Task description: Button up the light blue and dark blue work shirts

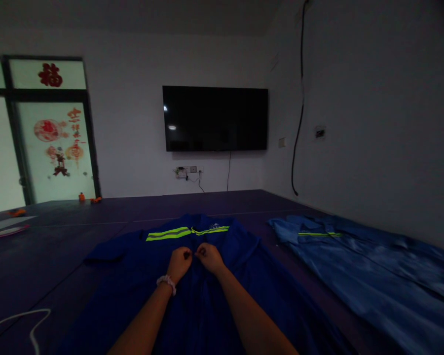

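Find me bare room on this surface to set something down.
The purple surface looks bare between the dark blue garment and back wall, and at left, between sleeve and white cable. It's crowded around the left hand and right hand; only a narrow strip separates that garment from the lighter blue garment.

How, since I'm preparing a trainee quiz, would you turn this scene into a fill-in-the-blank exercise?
1. Of the two blues, the garment at the left hand and right hand has the ____ one.
2. The other garment lies to its ____.
3. The scrunchie is worn on the ____ wrist.
4. The TV hangs on the ____.

Missing words: darker; right; left; wall.
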Demonstrator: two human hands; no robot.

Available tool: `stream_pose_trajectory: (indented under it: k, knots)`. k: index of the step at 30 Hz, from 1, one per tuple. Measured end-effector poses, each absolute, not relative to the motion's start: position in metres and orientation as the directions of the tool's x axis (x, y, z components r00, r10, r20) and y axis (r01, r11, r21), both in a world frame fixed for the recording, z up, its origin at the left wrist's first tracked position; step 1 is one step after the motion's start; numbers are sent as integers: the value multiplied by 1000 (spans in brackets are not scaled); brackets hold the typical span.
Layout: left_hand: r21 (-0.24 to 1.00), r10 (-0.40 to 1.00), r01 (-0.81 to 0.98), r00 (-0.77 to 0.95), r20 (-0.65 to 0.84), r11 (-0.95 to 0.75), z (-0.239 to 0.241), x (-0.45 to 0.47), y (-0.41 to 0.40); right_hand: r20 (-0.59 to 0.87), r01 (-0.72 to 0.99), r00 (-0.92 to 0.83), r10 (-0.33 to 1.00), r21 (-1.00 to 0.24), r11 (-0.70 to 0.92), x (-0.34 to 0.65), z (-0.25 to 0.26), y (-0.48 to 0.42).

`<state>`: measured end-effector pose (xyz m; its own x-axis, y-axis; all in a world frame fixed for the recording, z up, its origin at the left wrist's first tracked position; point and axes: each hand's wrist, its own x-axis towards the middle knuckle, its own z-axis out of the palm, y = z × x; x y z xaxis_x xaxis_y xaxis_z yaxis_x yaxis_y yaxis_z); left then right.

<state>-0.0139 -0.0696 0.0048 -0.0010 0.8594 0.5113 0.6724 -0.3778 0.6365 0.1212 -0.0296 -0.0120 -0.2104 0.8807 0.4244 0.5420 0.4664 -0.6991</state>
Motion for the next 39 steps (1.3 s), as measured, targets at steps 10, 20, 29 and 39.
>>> stream_pose_trajectory:
  k: [10, 20, 29, 39]
  knots:
    - [653, 871, 669, -19, 492, -355, 5, -14, -69, 417, 554, -219, 882, -691, 464, 122, -11, -32]
    - [635, 876, 692, -9, 483, -343, 4, -14, -69, 405, 591, -226, 886, -666, 455, 121, -7, -35]
    - [623, 876, 705, -5, 482, -338, 4, -14, -69, 402, 626, -233, 885, -635, 453, 122, -3, -38]
    - [608, 866, 725, -33, 500, -323, 4, -15, -69, 395, 658, -244, 886, -604, 451, 121, 0, -42]
